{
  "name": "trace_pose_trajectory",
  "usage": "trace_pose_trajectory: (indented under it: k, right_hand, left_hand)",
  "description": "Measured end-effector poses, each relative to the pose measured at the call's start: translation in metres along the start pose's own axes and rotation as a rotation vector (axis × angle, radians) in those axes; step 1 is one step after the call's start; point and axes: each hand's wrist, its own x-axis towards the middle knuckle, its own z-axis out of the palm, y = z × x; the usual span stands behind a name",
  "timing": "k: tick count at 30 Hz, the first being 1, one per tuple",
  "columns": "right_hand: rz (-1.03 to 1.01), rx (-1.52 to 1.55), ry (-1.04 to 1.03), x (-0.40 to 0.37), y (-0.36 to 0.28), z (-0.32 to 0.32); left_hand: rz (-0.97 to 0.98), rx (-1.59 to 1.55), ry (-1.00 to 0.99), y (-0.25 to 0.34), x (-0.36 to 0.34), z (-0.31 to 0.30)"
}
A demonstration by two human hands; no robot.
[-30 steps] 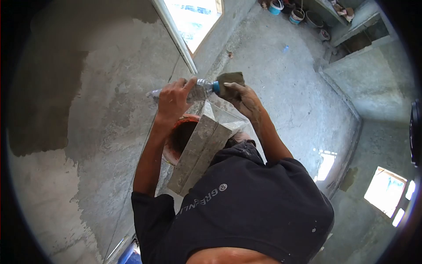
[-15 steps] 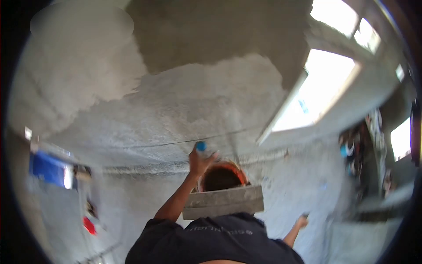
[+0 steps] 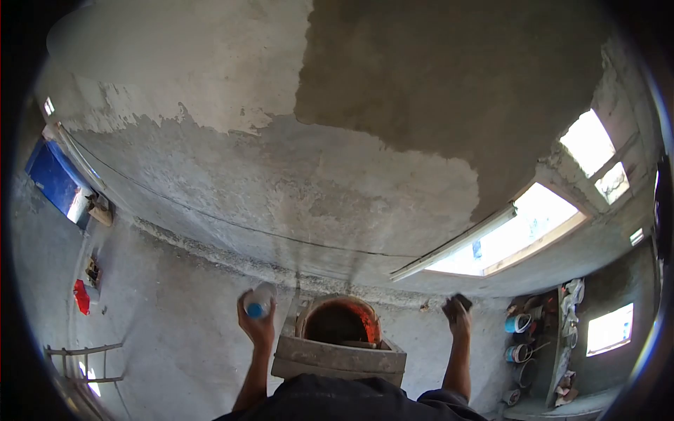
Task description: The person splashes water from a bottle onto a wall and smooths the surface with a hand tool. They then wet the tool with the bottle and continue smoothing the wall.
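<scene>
My left hand (image 3: 257,330) is wrapped around a clear plastic bottle (image 3: 265,292) with a blue cap, held left of the bucket. The bottle's cap faces back toward me. My right hand (image 3: 460,324), raised on the other side, is closed on a small dark block-like object (image 3: 460,303); its exact kind cannot be made out. Between the hands is a round bucket (image 3: 307,324) with an orange-red inner wall and dark material inside. A wooden plank (image 3: 337,356) runs in front of the bucket, close to my body.
Ahead rises a wall with a dark, damp-looking plaster patch (image 3: 435,77) above paler plaster (image 3: 281,175). A cable (image 3: 232,220) crosses it low down. Window openings (image 3: 533,224) are at right, above several buckets (image 3: 518,323). A blue panel (image 3: 57,179) and a wooden ladder (image 3: 84,349) are at left.
My left hand has moved left with the bottle, away from above the bucket. My right hand has come up and forward with the dark object. The view has turned and tilted.
</scene>
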Motion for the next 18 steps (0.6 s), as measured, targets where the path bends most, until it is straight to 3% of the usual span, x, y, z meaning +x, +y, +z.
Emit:
trace_pose_trajectory:
  k: [1, 2, 3, 4, 5, 6, 9, 11, 14, 15, 16, 18]
  right_hand:
    - [-0.055, -0.094, -0.128, 0.018, -0.015, 0.043]
    - [-0.133, -0.084, -0.749, 0.076, -0.020, 0.059]
    - [-0.146, -0.281, -0.489, 0.070, -0.047, 0.130]
    - [-0.291, -0.318, -0.268, 0.045, -0.068, 0.204]
    - [-0.675, -0.738, -0.390, 0.065, -0.089, 0.243]
    - [-0.962, -0.917, -0.313, 0.038, -0.128, 0.306]
    - [-1.523, -0.904, -0.252, 0.037, -0.205, 0.438]
    - [-1.929, -0.726, -0.197, 0.040, -0.257, 0.513]
    - [-2.079, -0.677, -0.108, 0.046, -0.305, 0.591]
    - [-2.158, -0.798, -0.008, 0.063, -0.311, 0.612]
    - [-2.231, -0.926, 0.095, 0.070, -0.309, 0.624]
    - [-2.185, -0.938, 0.021, 0.080, -0.265, 0.620]
  left_hand:
    - [-0.006, -0.005, 0.021, 0.004, -0.011, 0.001]
    - [-0.011, -0.009, 0.040, 0.008, -0.021, 0.002]
    - [-0.011, -0.020, 0.041, 0.008, -0.030, 0.005]
    - [-0.018, -0.049, 0.035, 0.007, -0.039, 0.008]
    - [-0.025, -0.078, 0.031, 0.007, -0.044, 0.011]
    - [-0.027, -0.088, 0.028, 0.007, -0.047, 0.012]
    - [-0.006, -0.075, -0.029, 0.007, -0.050, 0.013]
    - [0.045, -0.078, -0.063, 0.005, -0.050, 0.016]
    - [0.039, -0.051, -0.088, 0.006, -0.048, 0.015]
    - [0.023, -0.045, -0.093, 0.004, -0.048, 0.016]
    - [-0.022, -0.051, -0.104, 0.008, -0.046, 0.015]
    - [-0.033, -0.058, -0.119, 0.009, -0.044, 0.016]
